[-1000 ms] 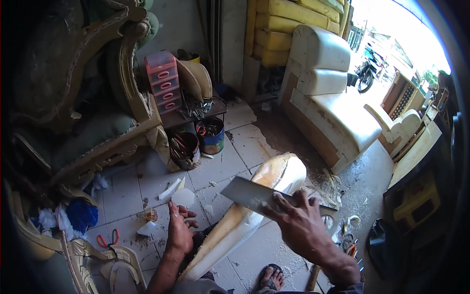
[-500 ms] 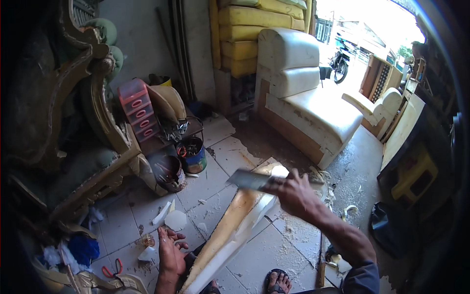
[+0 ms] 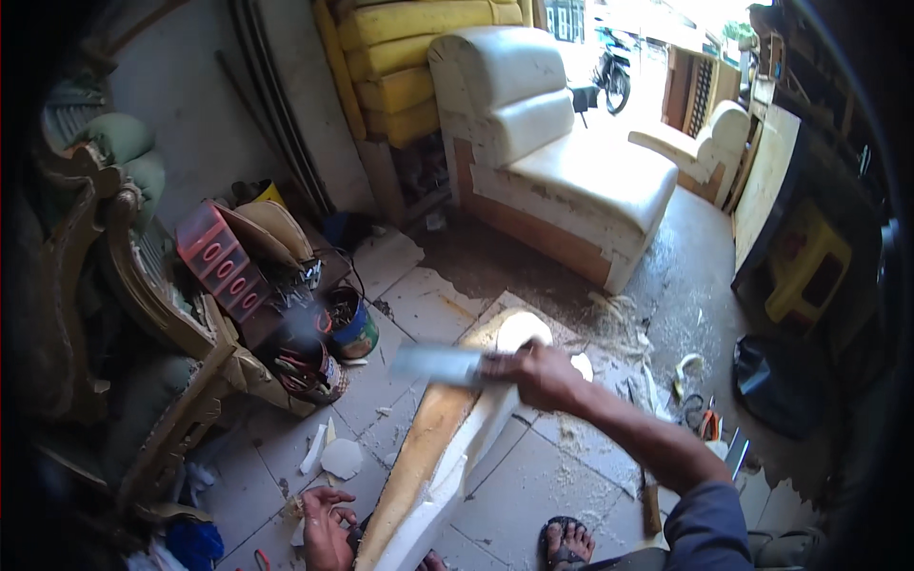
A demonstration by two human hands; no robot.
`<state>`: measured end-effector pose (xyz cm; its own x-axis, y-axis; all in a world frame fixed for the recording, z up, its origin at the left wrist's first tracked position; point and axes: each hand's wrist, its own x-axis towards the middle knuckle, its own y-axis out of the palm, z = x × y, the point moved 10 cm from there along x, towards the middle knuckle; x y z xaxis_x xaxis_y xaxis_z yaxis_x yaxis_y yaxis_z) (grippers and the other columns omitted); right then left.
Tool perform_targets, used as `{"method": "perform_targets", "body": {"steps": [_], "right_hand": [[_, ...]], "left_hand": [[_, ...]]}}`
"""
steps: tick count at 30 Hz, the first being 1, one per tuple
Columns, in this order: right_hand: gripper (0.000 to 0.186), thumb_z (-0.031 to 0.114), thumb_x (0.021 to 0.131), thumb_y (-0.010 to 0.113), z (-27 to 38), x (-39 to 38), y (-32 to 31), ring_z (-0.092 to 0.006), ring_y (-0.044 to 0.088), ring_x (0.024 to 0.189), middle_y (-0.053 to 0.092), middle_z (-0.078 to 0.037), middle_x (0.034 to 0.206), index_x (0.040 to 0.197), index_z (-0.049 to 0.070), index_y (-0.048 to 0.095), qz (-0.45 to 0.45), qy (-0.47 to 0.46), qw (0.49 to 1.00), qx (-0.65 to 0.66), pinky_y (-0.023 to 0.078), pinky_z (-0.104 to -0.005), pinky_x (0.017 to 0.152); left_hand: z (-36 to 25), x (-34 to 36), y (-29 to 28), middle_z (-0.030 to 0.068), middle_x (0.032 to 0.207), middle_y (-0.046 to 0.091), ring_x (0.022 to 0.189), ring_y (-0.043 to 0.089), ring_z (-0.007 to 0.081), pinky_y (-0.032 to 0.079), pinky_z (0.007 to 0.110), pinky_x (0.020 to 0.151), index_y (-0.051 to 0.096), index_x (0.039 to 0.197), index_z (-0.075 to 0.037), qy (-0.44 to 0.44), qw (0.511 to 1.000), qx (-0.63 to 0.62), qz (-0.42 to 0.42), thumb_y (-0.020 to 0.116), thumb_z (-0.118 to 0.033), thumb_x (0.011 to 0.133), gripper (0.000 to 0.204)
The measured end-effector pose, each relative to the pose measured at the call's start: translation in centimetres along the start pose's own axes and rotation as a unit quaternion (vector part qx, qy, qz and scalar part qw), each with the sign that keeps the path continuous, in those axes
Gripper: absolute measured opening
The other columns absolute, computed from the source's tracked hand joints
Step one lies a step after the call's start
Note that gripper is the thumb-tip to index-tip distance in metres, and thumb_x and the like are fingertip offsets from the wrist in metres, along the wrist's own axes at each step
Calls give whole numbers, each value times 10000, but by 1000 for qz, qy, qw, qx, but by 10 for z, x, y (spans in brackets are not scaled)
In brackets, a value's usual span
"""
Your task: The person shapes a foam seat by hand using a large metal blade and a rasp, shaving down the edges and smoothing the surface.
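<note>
A long foam-padded piece [image 3: 412,466] slants away from me across the tiled floor, tan on top, white along its right side, with a rounded white far end. My right hand [image 3: 545,378] is closed around the end of a wide, flat grey blade [image 3: 433,365], blurred by motion, which lies across the upper part of the foam; whether it touches, I cannot tell. Beside the near left edge of the foam, my left hand [image 3: 328,529] is palm up with loosely bent, parted fingers and nothing in it.
White scraps [image 3: 341,459] lie left of the foam. Beyond them stand a tool-filled bucket [image 3: 352,324] and red drawers [image 3: 222,259]. A carved chair frame [image 3: 143,257] fills the left. Ahead is a white padded seat [image 3: 581,181]. On the right are a wooden handle [image 3: 651,509] and a black bag [image 3: 783,385].
The view has shifted to the right and down. My right hand and the blade have moved left and slightly nearer along the foam. My left hand stays beside the foam's near end.
</note>
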<state>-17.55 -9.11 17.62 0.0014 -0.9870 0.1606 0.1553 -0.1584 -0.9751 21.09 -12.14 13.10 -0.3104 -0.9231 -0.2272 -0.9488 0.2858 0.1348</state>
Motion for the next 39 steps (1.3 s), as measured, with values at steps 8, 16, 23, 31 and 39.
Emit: {"method": "perform_targets", "body": {"steps": [8,16,23,31,39], "right_hand": [[640,-1,842,501,-46,11,30,-266,681,872,741,26,1181,1354,360,632,-5,64,998,28,589,-480,857],[593,47,827,573,-83,11,53,-237,726,858,764,-96,1041,1341,333,653,53,112,988,92,636,-440,696],[643,-17,821,556,-72,14,44,-263,691,1014,709,24,1251,1334,360,652,28,27,987,154,600,-448,867],[689,-49,828,534,-95,14,59,-257,707,904,735,-32,1169,1361,378,626,7,70,992,104,611,-406,738],[632,51,862,568,-79,10,66,-303,656,911,694,-81,1241,1421,345,575,34,41,995,89,597,-455,819]], "left_hand": [[12,-1,20,86,1228,654,1115,596,188,473,316,937,601,1334,24,-34,961,199,190,639,-302,969,492],[1,-2,27,101,1239,627,983,583,133,459,233,800,698,1111,69,27,937,285,198,701,-329,899,451],[-4,-1,29,66,1250,616,995,590,162,472,263,792,727,1062,51,12,941,291,172,701,-422,879,507],[-15,-4,40,104,1254,601,1077,562,207,439,317,902,741,1016,47,27,938,300,172,692,-387,892,454],[0,-5,24,71,1250,604,1092,558,169,427,276,920,725,1034,42,-65,967,214,118,713,-331,891,400]]}}
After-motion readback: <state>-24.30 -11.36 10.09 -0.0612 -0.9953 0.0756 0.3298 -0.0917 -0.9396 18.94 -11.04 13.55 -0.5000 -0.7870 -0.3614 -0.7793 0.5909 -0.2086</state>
